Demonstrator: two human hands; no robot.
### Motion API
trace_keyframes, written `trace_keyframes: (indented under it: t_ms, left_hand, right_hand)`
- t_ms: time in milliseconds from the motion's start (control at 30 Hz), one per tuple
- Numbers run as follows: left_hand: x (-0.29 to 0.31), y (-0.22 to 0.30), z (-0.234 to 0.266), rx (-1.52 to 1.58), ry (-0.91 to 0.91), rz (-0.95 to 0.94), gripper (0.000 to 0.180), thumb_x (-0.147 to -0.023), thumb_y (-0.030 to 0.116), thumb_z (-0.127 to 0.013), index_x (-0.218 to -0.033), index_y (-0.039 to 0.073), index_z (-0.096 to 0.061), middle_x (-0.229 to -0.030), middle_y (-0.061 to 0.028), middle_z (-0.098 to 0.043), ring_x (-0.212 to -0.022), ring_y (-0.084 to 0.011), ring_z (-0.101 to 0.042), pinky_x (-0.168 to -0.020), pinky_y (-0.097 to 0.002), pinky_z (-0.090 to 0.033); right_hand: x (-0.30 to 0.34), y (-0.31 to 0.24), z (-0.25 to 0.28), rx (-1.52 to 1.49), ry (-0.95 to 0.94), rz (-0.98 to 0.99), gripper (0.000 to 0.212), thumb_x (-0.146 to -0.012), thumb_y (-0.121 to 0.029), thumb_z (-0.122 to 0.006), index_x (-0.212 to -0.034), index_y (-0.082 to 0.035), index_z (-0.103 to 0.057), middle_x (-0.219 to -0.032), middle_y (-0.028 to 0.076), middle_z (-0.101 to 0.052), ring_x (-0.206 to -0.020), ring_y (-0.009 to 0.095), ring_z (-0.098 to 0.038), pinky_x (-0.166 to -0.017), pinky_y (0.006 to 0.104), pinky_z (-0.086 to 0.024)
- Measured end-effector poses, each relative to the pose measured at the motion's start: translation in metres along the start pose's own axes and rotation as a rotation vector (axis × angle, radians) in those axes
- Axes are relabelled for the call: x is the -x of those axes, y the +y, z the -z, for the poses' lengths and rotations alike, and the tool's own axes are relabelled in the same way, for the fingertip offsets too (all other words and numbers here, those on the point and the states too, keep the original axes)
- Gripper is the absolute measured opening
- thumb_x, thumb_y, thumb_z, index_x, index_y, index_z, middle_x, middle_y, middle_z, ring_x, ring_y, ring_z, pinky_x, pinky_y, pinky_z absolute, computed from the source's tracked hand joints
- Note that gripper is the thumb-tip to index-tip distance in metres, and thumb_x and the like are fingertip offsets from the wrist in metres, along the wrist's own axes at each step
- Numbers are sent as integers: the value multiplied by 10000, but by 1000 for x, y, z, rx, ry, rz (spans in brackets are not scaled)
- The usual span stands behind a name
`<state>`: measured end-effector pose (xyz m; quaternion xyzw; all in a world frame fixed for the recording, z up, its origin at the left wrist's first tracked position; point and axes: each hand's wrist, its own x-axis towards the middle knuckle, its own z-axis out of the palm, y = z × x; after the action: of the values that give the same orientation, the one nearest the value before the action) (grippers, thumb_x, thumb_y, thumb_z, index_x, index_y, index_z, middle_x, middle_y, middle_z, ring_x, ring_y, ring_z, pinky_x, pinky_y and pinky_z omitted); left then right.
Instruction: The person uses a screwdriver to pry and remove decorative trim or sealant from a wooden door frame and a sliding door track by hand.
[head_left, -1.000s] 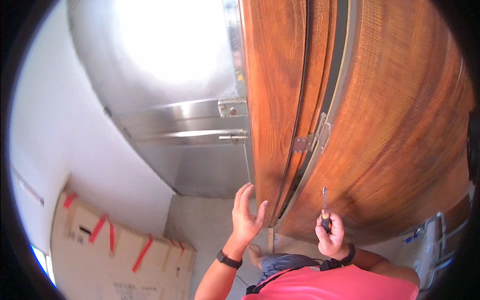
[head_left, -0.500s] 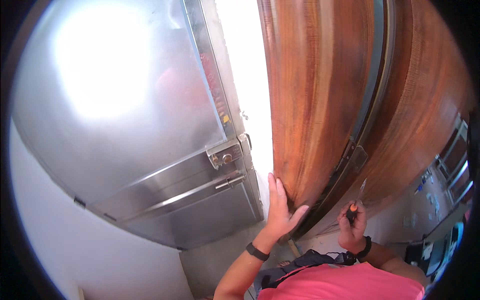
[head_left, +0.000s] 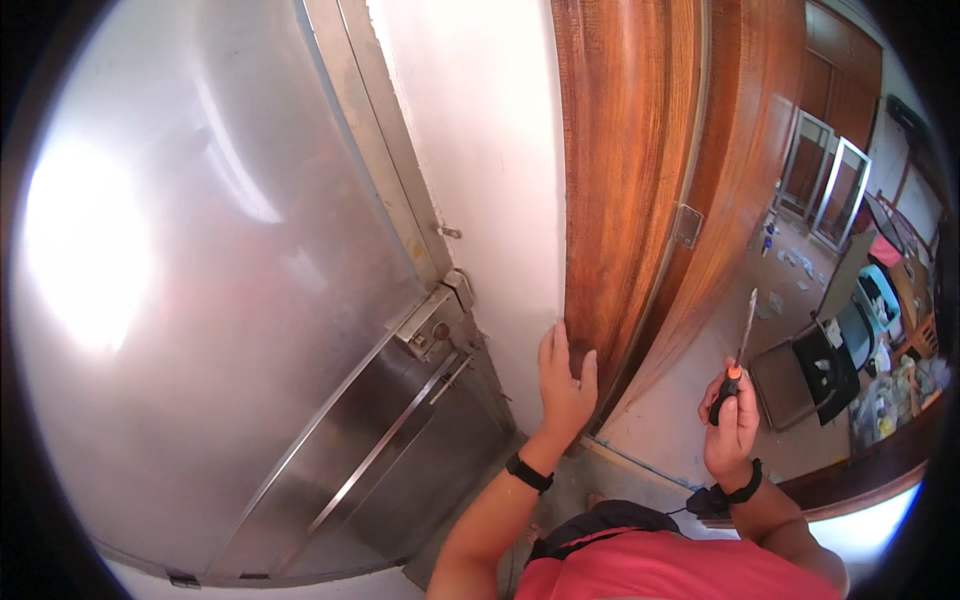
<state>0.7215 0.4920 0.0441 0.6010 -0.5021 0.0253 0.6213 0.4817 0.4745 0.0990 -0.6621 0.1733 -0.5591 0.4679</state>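
Note:
My left hand (head_left: 567,388) rests with fingers stretched out against the lower edge of a brown wooden door frame (head_left: 615,190), where it meets the white wall. In my right hand (head_left: 733,425) is a screwdriver (head_left: 733,373) with a black and orange handle, its metal shaft pointing up. The tip stands apart from the wood. Just left of it is the wooden door (head_left: 725,180), with a metal hinge plate (head_left: 688,226) at the gap between door and frame.
A steel door (head_left: 250,300) with a lock box (head_left: 428,328) and a sliding bolt fills the left. Through the wooden doorway stand a folding chair (head_left: 808,375), framed glass panels (head_left: 838,190) and a cluttered table. Paper scraps (head_left: 800,262) litter the floor.
The view has swung to the right, and more of the room beyond the wooden door shows. My right hand has risen slightly and moved right with the screwdriver. My left hand stays at the frame's edge.

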Motion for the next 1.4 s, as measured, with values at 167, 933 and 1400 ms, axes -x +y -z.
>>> trace_keyframes:
  t_ms: [167,933,1400]
  left_hand:
    - [-26,6,8,87,34,-95,507,-953,47,-617,-1418,-60,-444,-1304,-199,-515,-1116,-284,-558,-892,-353,-507]
    - [-118,17,41,606,-81,19,97,-961,40,-647,-977,-41,-697,-831,-23,-677,-715,-69,-600,-647,-216,-487]
    - [-88,13,67,867,-428,330,247,-1019,153,-588,-1119,-56,-675,-851,-70,-724,-642,-38,-539,-585,-201,-428]
  right_hand:
    - [8,-13,-22,63,-30,-38,498,-1065,-289,-444,-1449,28,-419,-1026,65,-481,-819,104,-456,-637,233,-407]
    - [11,5,-177,416,149,-124,323,-971,-56,-588,-1270,49,-526,-938,117,-536,-811,205,-550,-735,325,-464]
    - [-11,31,-221,436,174,-58,642,-953,30,-541,-1539,38,-279,-1225,211,-625,-1016,267,-660,-881,341,-517]
